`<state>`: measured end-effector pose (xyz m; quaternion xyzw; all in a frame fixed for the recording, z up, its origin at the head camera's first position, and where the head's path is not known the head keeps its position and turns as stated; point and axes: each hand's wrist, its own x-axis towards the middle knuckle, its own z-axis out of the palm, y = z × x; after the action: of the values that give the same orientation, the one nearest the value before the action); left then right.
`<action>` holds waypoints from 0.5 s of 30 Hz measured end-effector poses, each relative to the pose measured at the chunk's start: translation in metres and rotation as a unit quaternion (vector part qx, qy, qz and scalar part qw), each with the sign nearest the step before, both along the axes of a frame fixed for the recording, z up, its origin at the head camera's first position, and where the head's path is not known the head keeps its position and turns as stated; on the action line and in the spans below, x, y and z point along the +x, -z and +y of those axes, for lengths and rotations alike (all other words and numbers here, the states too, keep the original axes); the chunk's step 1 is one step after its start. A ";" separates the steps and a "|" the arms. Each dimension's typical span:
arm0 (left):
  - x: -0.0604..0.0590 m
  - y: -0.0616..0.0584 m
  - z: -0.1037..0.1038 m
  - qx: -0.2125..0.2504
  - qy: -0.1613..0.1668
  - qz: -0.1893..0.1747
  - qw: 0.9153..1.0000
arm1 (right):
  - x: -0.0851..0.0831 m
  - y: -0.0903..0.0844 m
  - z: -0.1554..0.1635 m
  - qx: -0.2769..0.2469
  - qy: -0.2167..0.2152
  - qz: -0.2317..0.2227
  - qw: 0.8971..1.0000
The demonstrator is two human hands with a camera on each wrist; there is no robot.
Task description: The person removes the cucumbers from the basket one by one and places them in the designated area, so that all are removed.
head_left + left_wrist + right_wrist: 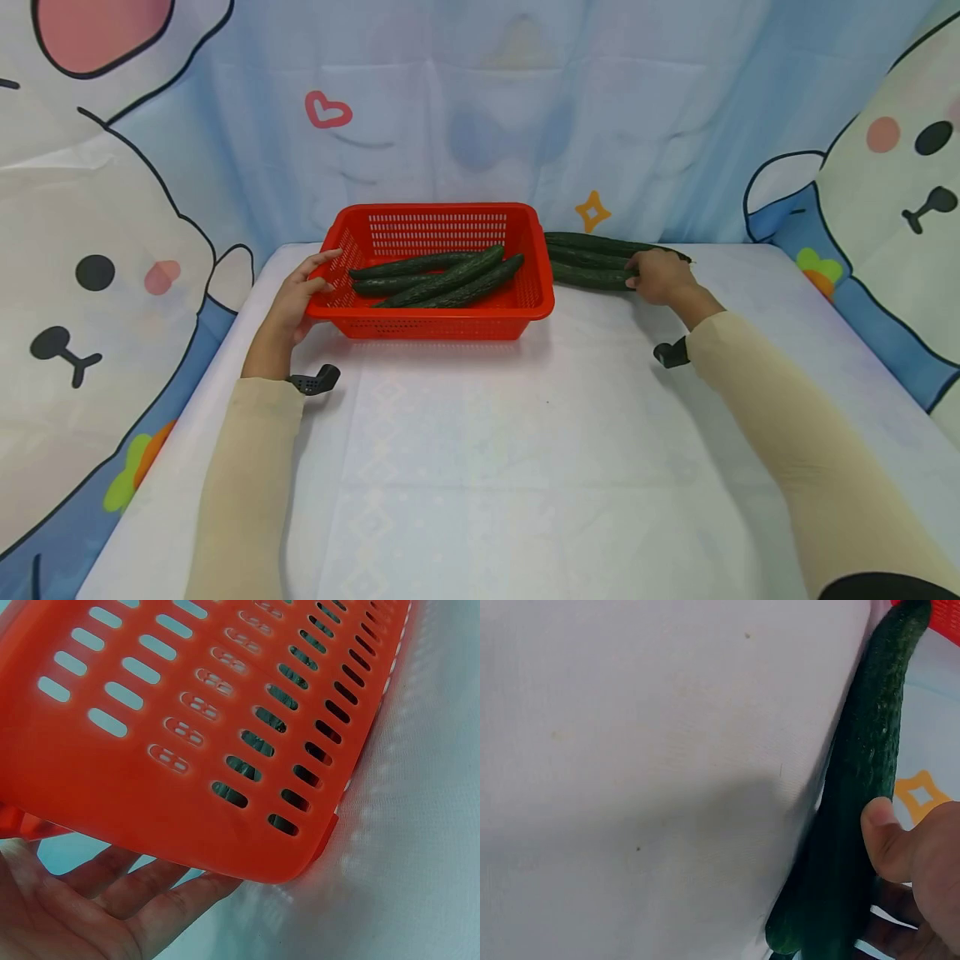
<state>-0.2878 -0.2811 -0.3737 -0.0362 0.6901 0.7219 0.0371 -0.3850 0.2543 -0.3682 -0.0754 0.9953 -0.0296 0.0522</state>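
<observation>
The work in hand looks like loading cucumbers into the red basket [438,312], and this moment sits at the pick-up of another one. The right hand [658,276] curls over the near cucumber [588,277] of the few lying on the white cloth [525,433] just beyond the basket's right wall; in the right wrist view the thumb [881,836] lies against the dark skin and the fingers wrap under it, so the hold appears closed round that cucumber (which seems not yet lifted off the cloth, though that is hard to tell). The other loose cucumbers [600,247] lie just behind it, touching or nearly so. The left hand [300,293] steadies the basket at its left end, fingers fairly straight against the wall and under the rim [225,855], not clenched. Several cucumbers in the basket [442,279] already lie lengthwise. The next move, as I judge it, calls for lifting clear of the neighbours and carrying leftward over the rim.
</observation>
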 end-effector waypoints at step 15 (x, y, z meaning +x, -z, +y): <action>0.003 -0.003 0.000 -0.003 -0.004 -0.011 1.000 | 0.001 0.005 -0.004 0.017 0.027 0.017 0.999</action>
<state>-0.2845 -0.2806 -0.3710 -0.0473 0.6914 0.7197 0.0421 -0.3840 0.2507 -0.3734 -0.0479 0.9981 -0.0126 0.0362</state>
